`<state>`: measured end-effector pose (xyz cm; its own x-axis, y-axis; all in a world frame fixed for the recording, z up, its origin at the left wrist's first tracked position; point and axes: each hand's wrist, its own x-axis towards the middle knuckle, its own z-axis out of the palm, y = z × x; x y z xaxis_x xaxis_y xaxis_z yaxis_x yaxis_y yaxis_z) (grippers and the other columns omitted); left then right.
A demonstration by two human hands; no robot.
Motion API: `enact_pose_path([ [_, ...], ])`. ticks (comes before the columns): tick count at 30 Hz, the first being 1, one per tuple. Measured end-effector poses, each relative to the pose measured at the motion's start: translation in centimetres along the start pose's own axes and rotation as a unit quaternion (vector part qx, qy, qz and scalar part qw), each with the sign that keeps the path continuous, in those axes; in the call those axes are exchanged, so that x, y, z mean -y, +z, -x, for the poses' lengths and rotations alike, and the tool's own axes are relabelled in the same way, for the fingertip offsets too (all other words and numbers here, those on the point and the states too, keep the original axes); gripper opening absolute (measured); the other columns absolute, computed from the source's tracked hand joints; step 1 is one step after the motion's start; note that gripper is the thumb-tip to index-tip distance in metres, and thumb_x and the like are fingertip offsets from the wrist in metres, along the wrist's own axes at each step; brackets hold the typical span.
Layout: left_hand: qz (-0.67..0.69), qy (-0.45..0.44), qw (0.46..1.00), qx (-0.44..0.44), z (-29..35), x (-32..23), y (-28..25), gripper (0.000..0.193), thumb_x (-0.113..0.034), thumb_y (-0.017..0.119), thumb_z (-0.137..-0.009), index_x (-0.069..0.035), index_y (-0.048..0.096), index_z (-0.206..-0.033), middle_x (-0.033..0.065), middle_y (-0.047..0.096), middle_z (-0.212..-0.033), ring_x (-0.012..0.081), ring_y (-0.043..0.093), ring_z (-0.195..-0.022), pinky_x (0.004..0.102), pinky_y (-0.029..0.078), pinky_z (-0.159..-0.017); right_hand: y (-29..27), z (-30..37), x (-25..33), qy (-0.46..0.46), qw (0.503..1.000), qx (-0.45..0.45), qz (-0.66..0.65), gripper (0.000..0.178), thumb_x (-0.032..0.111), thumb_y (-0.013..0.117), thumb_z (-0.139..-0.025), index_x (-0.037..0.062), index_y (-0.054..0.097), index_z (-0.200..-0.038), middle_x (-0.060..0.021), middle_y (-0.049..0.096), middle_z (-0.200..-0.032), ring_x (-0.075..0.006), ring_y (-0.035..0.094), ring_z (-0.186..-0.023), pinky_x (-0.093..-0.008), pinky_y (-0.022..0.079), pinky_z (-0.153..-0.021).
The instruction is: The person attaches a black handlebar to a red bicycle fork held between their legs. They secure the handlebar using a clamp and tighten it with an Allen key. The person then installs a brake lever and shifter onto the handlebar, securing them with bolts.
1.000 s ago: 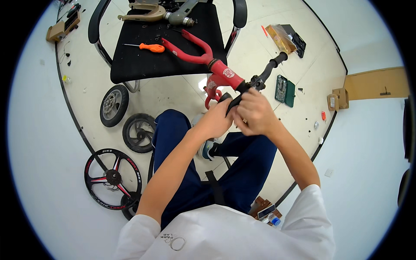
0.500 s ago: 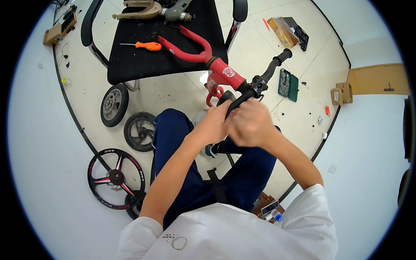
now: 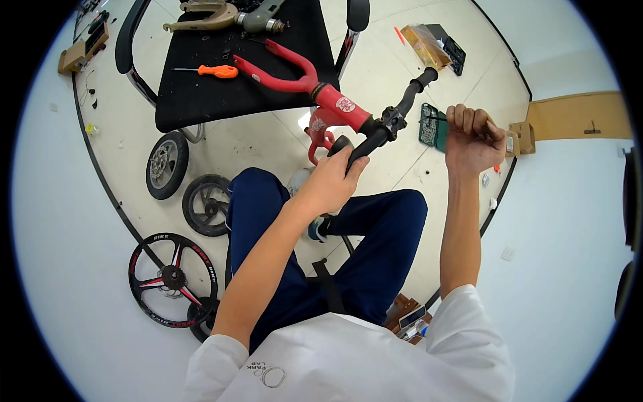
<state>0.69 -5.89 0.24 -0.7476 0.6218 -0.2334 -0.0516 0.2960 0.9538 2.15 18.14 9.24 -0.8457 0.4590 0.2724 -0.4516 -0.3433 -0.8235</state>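
Note:
My left hand (image 3: 335, 179) is wrapped round the near side of a black handlebar (image 3: 406, 100), whose far grip points away to the upper right. The handlebar is clamped to a red bike frame (image 3: 340, 105) with a red fork (image 3: 281, 75), and the fork's tips lie over the seat of a black chair (image 3: 201, 102). Off to the right, my right hand (image 3: 474, 139) is raised and closed in a fist, apart from the handlebar. A thin dark rod (image 3: 436, 118) sticks out of its left side; the rest of it is hidden by the fingers.
An orange-handled screwdriver (image 3: 218, 72) and a tan fork part (image 3: 201, 21) lie on the chair. A green toolbox (image 3: 429, 131) is open on the floor behind my right hand. Several wheels, among them a spoked one (image 3: 173, 277), rest at the left. Cardboard boxes (image 3: 522, 137) stand by the right wall.
My right hand has come off the handlebar and moved right and up, with the thin rod now showing. My left hand stays on the handlebar. The view has shifted slightly.

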Motion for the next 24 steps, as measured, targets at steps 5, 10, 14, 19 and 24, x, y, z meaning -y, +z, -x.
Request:
enact_pose_path([
  [5,0.008,0.003,1.000,0.007,0.0,-0.1,-0.1,0.038,-0.034,0.051,-0.104,0.002,0.054,-0.095,0.0167,0.054,-0.067,0.0284,0.052,-0.060,0.0414,0.043,-0.061,1.1,0.7,-1.3,-0.025,0.997,0.072,0.002,0.030,0.023,0.044,-0.072,0.0123,0.017,-0.064,-0.0022,0.013,-0.058,-0.0186,0.018,-0.061,-0.0370,0.023,-0.062],
  [10,0.000,-0.048,0.998,0.046,0.4,-1.4,-1.0,0.039,-0.036,0.050,-0.105,0.002,0.055,-0.101,0.0112,0.050,-0.072,0.0216,0.045,-0.067,0.0371,0.041,-0.065,0.9,0.9,-2.1,-0.086,0.980,0.134,0.116,0.030,0.020,0.046,-0.066,0.0075,0.020,-0.060,-0.0048,0.017,-0.055,-0.0195,0.019,-0.057,-0.0381,0.024,-0.059],
  [14,-0.005,-0.056,0.997,0.047,0.5,-1.2,-1.1,0.040,-0.038,0.050,-0.105,0.002,0.054,-0.099,0.0111,0.048,-0.071,0.0218,0.045,-0.066,0.0372,0.041,-0.064,1.7,1.8,-1.9,-0.133,0.961,0.181,0.160,0.031,0.019,0.048,-0.060,0.0031,0.022,-0.058,-0.0079,0.023,-0.053,-0.0201,0.020,-0.055,-0.0374,0.024,-0.056],
  [19,-0.011,-0.063,0.996,0.054,0.2,-1.6,-0.8,0.040,-0.038,0.050,-0.105,0.002,0.054,-0.101,0.0118,0.048,-0.071,0.0224,0.045,-0.065,0.0371,0.041,-0.064,1.9,2.5,-2.0,-0.173,0.938,0.210,0.215,0.029,0.019,0.048,-0.056,0.0014,0.025,-0.058,-0.0096,0.024,-0.053,-0.0208,0.022,-0.053,-0.0361,0.023,-0.053],
  [24,-0.003,-0.044,0.998,0.036,-0.1,-0.9,-0.2,0.037,-0.034,0.050,-0.105,0.002,0.055,-0.104,0.0119,0.049,-0.071,0.0211,0.044,-0.064,0.0368,0.040,-0.063,1.3,2.9,-1.7,-0.162,0.918,0.224,0.284,0.031,0.022,0.051,-0.057,0.0016,0.028,-0.058,-0.0103,0.026,-0.053,-0.0231,0.023,-0.052,-0.0381,0.025,-0.055],
])
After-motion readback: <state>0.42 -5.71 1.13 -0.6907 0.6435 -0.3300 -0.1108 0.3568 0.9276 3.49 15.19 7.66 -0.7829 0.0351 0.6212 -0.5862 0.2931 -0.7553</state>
